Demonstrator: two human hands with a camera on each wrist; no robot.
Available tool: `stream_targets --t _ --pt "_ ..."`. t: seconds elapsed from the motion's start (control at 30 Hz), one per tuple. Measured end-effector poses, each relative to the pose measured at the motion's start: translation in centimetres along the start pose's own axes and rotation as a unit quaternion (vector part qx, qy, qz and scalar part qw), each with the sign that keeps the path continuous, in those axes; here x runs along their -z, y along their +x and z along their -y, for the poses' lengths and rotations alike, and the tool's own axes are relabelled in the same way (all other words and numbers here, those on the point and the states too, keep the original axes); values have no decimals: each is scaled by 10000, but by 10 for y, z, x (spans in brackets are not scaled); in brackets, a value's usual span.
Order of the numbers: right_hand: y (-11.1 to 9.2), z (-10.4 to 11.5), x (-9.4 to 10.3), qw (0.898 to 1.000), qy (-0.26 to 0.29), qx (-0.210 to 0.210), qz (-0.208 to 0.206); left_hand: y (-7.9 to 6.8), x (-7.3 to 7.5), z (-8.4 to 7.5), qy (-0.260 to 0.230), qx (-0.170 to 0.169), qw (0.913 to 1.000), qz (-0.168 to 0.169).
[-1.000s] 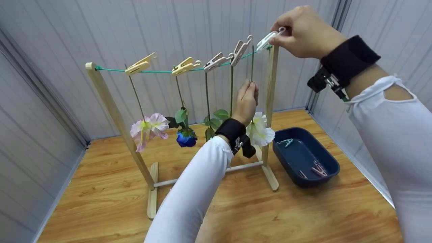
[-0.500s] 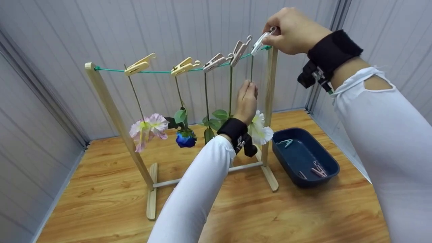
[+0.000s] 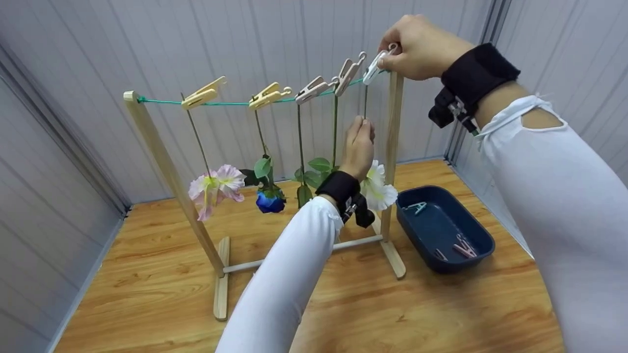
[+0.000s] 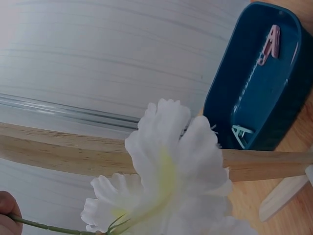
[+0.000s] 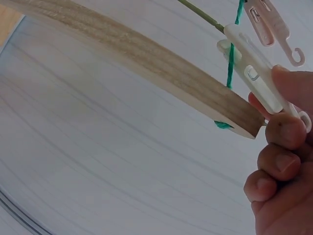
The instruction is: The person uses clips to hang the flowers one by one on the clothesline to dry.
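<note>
My right hand pinches a white clothespin by its handles, close to the right post. In the right wrist view the clothespin straddles the green cord, its nose at the tip of a green stem. Below the cord, my left hand grips that stem near its upper part. A white flower hangs head down from the stem, partly behind the left wrist in the head view.
Yellow clothespins and greyish ones hold more stems on the cord, including a pink flower and a blue rose. A wooden rack carries the cord. Right of it stands a dark blue basin with several clothespins.
My right hand has moved left and slightly down, bringing the white clothespin from beside the post onto the cord at the stem's top. The left hand has barely moved.
</note>
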State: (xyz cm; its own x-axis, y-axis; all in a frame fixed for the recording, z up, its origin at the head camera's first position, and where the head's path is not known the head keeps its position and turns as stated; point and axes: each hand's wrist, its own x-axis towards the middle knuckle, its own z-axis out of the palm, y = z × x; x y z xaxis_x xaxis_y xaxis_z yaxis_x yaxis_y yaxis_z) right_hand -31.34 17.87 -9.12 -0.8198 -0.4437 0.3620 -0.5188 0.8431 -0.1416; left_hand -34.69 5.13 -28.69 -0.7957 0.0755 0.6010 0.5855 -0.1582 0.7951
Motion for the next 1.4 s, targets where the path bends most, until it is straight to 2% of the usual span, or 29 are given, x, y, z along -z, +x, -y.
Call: stream_targets --t 0.37,0.63,0.8,0.97,1.07,1.17,1.27,1.4 --pt "0 2 0 9995 -261 -157 -15 1 -3 -2 -61 106 9998 -136" --pt "-2 2 2 9992 -226 -261 -195 1 0 -9 -333 413 9985 -129" --pt "-6 2 3 9989 -163 -299 -317 1 10 -20 133 662 9977 -87" --pt "-11 -2 4 9979 -264 -370 -461 0 23 -36 503 860 9946 306" --pt "-14 -3 3 9950 -137 -290 -947 -5 32 -48 865 988 9894 622" --pt "-18 -4 0 9846 -91 -96 -1743 -10 41 -60 1095 1155 9834 870" --pt "-22 -5 -3 9669 4 185 -2546 -17 49 -73 1050 1328 9789 1144" --pt "-30 -5 -13 9388 319 713 -3355 -27 62 -89 785 1436 9760 1435"
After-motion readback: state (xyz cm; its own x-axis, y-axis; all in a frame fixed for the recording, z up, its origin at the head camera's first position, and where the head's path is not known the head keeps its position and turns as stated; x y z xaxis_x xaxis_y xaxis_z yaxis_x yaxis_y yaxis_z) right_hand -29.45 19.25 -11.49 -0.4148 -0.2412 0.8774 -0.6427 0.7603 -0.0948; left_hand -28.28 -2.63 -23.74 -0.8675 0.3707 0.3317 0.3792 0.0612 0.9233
